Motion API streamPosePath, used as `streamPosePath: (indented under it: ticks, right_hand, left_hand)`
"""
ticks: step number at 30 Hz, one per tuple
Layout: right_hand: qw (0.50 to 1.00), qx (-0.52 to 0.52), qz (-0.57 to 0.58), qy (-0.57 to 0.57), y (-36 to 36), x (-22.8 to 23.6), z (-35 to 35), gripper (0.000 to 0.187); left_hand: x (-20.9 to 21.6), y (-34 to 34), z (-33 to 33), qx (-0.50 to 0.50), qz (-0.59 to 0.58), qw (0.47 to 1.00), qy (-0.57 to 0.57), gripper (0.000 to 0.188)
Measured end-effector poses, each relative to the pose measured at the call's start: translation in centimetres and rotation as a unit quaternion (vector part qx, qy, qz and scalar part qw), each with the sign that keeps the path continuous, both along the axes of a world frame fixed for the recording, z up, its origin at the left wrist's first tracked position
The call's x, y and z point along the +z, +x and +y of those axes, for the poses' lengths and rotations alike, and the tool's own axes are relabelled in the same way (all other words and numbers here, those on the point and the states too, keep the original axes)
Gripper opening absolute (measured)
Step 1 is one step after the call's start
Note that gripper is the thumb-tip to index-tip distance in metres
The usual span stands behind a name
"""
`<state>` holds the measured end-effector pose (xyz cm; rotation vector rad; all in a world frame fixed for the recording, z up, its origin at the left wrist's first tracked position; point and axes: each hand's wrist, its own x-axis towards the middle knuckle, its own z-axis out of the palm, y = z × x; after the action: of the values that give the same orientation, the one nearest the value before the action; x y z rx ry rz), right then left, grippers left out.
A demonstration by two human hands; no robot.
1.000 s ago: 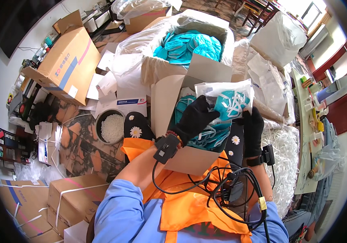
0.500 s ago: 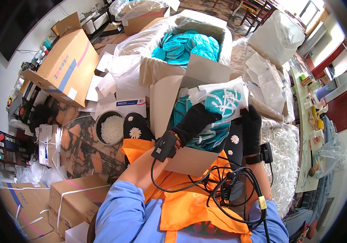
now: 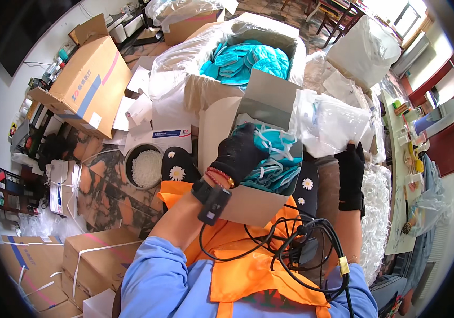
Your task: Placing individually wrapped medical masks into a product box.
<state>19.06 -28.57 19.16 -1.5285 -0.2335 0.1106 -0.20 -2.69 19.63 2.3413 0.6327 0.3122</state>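
An open cardboard box (image 3: 253, 207) rests on my lap, holding a pile of teal face masks (image 3: 277, 177) with white straps. Inside its opening, my left hand (image 3: 240, 152), in a black glove, is closed at the edge of the upper face mask (image 3: 273, 139); its fingertips are partly hidden. Off to the box's right, my right hand (image 3: 351, 175), also gloved, pinches the lower corner of a clear plastic bag (image 3: 335, 121). The bag looks flat, with no mask visible in it.
Beyond the box stands a large plastic-lined carton (image 3: 184, 87) with more teal masks (image 3: 250, 62). White straps fill a clear sack (image 3: 376, 222) on the right. A bowl of white pellets (image 3: 146, 168) sits left of my knee. Black cables (image 3: 311, 233) hang across my lap.
The face mask that was at the plastic bag is now down in the box beside my left hand. My right hand has moved right with the bag, away from the masks.
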Motion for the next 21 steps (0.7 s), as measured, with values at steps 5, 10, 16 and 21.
streamPosePath:
  ticks: [5,10,16,21]
  right_hand:
    - [0.996,0.081,0.005,0.034,0.4,-0.1,-0.9,0.042]
    - [0.992,0.124,-0.009,0.004,-1.8,0.5,0.6,0.043]
    - [0.992,0.115,-0.054,-0.004,-1.8,-0.8,0.4,0.045]
    - [0.99,0.138,-0.032,-0.027,-3.1,-0.4,1.7,0.046]
  left_hand:
    - [1.2,0.7,0.0,-0.03,-0.333,0.942,-0.041,0.023]
    - [1.4,2.3,-2.1,-0.097,-0.362,0.923,-0.089,0.021]
    - [1.1,2.4,-3.2,-0.098,-0.337,0.921,-0.169,0.023]
    - [-0.6,2.6,-3.8,-0.1,-0.237,0.913,-0.316,0.031]
